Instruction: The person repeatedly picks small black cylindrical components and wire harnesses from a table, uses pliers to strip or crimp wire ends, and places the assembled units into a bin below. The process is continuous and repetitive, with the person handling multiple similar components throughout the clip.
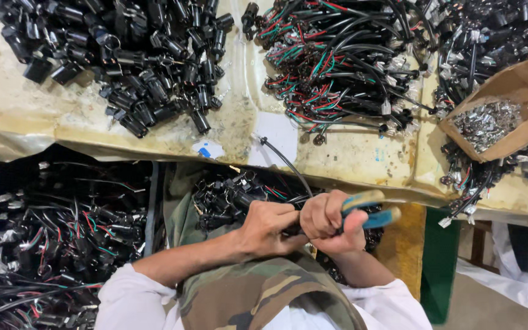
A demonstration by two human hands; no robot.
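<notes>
Black cable [285, 160] runs off the desk [349, 160] edge into my left hand [270, 226], fingers pinching it — right hand [328, 223] squeezes blue-handled pliers [371, 209] just beside; little free room over my crowded lap.

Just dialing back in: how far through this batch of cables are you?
Looks done: wired cables piled at lower left. In hand: left hand steadies a black cable while right hand squeezes blue-handled pliers. Left: black connectors, wire bundles, metal terminals.
</notes>
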